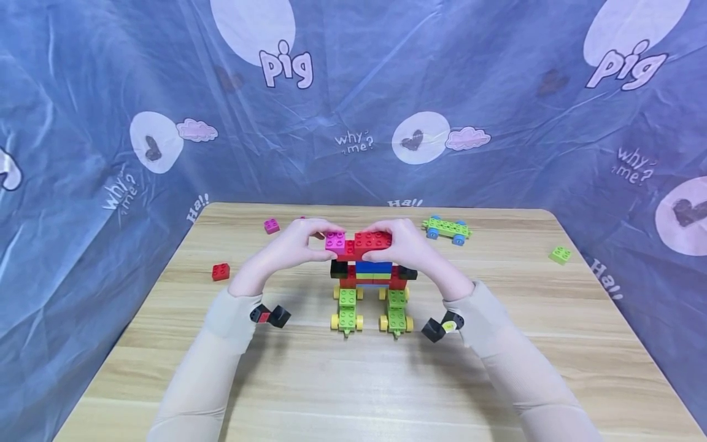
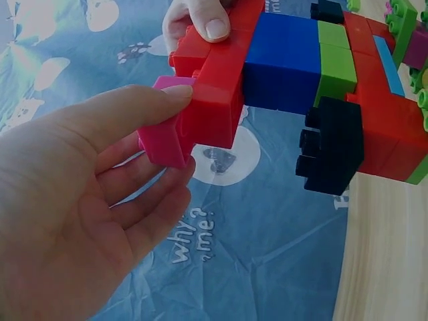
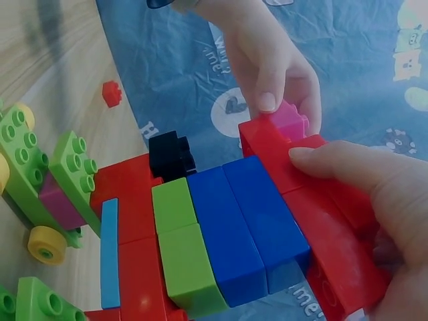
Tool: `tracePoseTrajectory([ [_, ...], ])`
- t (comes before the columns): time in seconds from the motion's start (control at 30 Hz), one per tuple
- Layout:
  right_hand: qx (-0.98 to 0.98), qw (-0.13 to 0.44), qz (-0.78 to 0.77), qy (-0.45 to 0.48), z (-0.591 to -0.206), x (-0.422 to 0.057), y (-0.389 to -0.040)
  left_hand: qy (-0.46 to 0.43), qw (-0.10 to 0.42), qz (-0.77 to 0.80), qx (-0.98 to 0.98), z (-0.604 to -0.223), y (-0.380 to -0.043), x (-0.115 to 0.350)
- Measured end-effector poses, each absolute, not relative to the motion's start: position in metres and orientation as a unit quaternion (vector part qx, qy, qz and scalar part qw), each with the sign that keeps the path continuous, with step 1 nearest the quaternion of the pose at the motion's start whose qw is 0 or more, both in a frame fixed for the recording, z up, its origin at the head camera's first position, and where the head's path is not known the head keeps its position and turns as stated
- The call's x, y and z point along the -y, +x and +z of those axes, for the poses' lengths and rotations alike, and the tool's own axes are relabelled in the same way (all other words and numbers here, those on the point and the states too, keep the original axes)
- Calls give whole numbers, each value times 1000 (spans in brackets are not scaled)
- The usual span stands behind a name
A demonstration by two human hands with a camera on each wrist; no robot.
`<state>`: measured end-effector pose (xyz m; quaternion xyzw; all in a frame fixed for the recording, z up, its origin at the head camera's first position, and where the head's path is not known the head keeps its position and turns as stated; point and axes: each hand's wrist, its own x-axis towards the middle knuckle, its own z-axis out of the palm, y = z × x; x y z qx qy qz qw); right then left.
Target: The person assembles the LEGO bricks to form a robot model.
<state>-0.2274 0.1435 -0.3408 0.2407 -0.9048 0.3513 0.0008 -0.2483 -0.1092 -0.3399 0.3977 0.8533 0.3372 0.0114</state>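
Thumb and fingers of my left hand pinch a pink brick at the left end of the red top row. My right hand grips a red brick on the right part of that row, thumb in front. Beneath stand blue bricks, light green bricks and a red layer. Black bricks stick out at both sides. Two green wheeled bases with yellow wheels carry the build on the table. Some right fingertips are hidden behind the bricks.
On the wooden table lie a red brick and a pink brick at left. A green wheeled base with blue wheels stands at the back right, and a green brick lies farther right. Blue printed cloth surrounds the table.
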Motion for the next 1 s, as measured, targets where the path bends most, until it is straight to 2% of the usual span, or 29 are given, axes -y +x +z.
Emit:
tracePoseTrajectory([
  [0.3,892,12,358,277,-339,-146,-227,412,-9,365,-835,-341,-248,115],
  [0.53,867,5,399,298,-332,-152,-227,379,-34,401,-833,-339,-250,123],
  [0.9,850,26,423,311,-317,-140,-228,276,-174,475,-817,-358,-273,134],
  [1.0,850,34,425,311,-315,-133,-229,256,-195,481,-815,-366,-284,140],
])
